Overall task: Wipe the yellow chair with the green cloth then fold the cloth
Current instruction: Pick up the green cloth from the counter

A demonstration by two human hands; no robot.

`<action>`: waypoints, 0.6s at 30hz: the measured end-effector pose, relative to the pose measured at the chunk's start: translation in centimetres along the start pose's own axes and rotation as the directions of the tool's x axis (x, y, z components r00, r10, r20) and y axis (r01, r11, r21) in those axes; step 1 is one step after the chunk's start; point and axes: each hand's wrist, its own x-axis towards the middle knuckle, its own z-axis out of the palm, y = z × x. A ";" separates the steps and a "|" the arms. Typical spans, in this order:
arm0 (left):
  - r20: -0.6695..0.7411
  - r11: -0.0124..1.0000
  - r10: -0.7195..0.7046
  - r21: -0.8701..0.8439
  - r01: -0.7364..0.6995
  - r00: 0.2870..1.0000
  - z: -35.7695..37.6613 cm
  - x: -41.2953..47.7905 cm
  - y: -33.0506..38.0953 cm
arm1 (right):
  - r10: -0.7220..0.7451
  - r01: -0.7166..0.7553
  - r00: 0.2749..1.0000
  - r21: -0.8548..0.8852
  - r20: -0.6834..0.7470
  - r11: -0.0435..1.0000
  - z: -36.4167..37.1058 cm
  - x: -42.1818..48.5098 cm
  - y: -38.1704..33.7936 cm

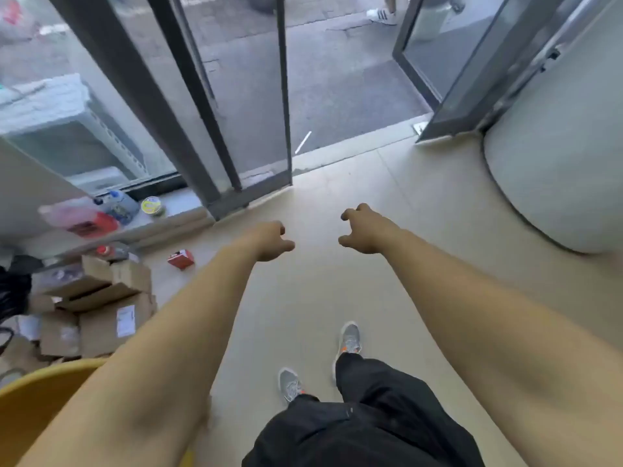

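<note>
I am seeing only a part of the yellow chair (40, 399), sitting in the lower left corner of the view. Its curved rim is arcing from the left edge toward the right and passing under the left forearm (161, 348). So little of it is showing that I cannot tell which way it is facing or how its long axis is running.

The left grip (273, 241) is hanging out in front over the floor (320, 298), fingers loosely curled, thumb sticking out, holding nothing. The right grip (357, 230) is reaching forward beside it, well apart from the chair, fingers bent like a loose claw and also holding nothing.

Just beyond the chair, cardboard boxes (101, 311) are lying piled on the floor, and a small red box (181, 258) is lying near them. Below the arms, black trousers (371, 416) and grey shoes (350, 338) are showing. Farther off, a glass door (236, 96) is standing open onto the pavement outside.
</note>
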 end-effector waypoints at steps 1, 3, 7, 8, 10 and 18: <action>0.022 0.999 0.039 0.023 -0.039 0.999 0.4 0.9 2.3 | 0.049 -0.049 0.999 0.016 -0.022 0.999 -0.5 -0.7 2.4; 0.068 0.992 0.092 0.085 -0.098 0.993 0.8 2.0 7.3 | 0.145 -0.140 0.988 0.077 -0.061 0.987 -1.1 -1.8 7.6; 0.127 0.957 0.203 0.183 -0.224 0.971 1.5 4.8 18.9 | 0.285 -0.263 0.954 0.205 -0.088 0.943 -2.2 -4.1 18.1; 0.133 0.947 0.229 0.200 -0.253 0.964 1.8 5.6 21.9 | 0.320 -0.293 0.943 0.234 -0.087 0.927 -2.5 -4.7 20.7; 0.144 0.927 0.263 0.236 -0.291 0.954 2.6 7.0 27.4 | 0.369 -0.335 0.926 0.286 -0.074 0.898 -2.7 -5.5 25.9; 0.252 0.796 0.389 0.393 -0.461 0.886 7.8 11.2 51.4 | 0.538 -0.458 0.841 0.457 -0.054 0.762 -5.0 -10.4 46.8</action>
